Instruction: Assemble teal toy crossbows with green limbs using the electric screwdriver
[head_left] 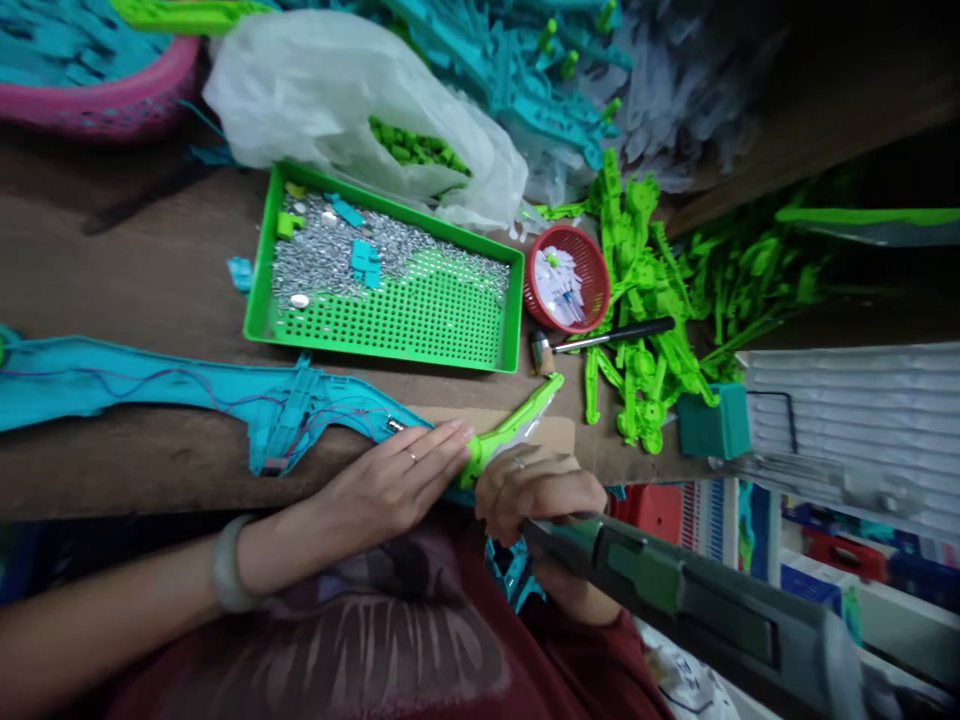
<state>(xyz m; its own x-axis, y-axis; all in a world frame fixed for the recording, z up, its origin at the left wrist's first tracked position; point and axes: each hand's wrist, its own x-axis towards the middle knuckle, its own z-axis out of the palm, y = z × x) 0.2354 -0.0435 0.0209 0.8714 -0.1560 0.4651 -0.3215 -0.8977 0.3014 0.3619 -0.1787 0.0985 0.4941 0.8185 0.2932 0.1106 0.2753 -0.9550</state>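
My left hand (pixel 409 470) lies flat, fingers together and stretched out, across the end of a long blue plastic shell (pixel 187 380) with thin wires running along its inside. Its fingertips touch a bright green plastic part (pixel 517 418) that sticks out up and to the right. Just right of that part, my right hand (pixel 540 490) is closed around the front end of a dark grey electric screwdriver (pixel 697 590), whose body slants down to the lower right. The screwdriver's tip is hidden behind my fingers. A flat piece of cardboard (pixel 559 432) lies beneath the green part.
Beyond the shell stands a green perforated tray (pixel 382 357) of small screws. Right of it are a red basket (pixel 574 240) of white pieces, a hammer (pixel 615 333) and piled green parts (pixel 645 290). Behind lie a white bag (pixel 315 90) and blue parts (pixel 502 60).
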